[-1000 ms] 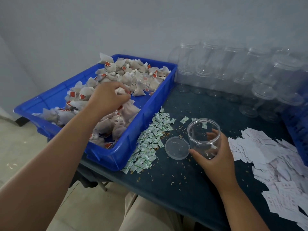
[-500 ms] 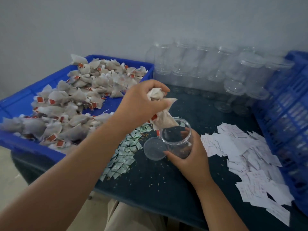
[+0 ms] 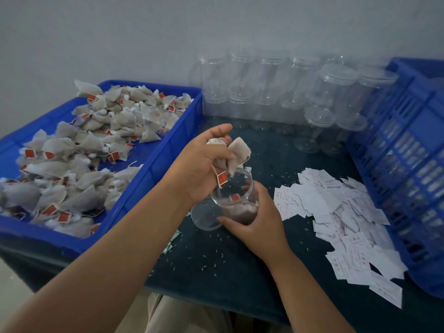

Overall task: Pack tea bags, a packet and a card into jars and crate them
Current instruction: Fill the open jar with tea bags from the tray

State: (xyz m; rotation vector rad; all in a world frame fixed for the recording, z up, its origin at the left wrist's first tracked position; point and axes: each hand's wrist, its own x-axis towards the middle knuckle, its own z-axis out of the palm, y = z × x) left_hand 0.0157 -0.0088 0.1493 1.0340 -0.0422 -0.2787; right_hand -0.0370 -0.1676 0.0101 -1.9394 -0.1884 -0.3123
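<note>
Left hand (image 3: 201, 169) is over the jar mouth, fingers curled round a bunch of off-white mesh tea bags (image 3: 236, 150). One red paper tag (image 3: 222, 179) hangs on its string from the fist, down to the rim. Right hand (image 3: 255, 221) wraps the side of a clear round plastic jar (image 3: 249, 188) — thumb on the near side, fingertips visible through the far wall. The jar is on the dark teal cloth desk (image 3: 216, 265), between the tray and the cards. A brownish tea bag in the jar (image 3: 240, 212) lies at the bottom, with a red tag above it. A clear round lid (image 3: 204, 218) lies flat just left of the jar — touching or not, cannot tell.

Left: long blue plastic tray (image 3: 168, 152) heaped with loose tea bags (image 3: 79, 155). Right: scattered pile of white printed paper cards (image 3: 341, 212), then a blue slotted plastic crate (image 3: 396, 164) at the desk edge. Back by the wall: rows of empty clear jars (image 3: 262, 92), stacked two high. Pale grains are strewn over the desk.
</note>
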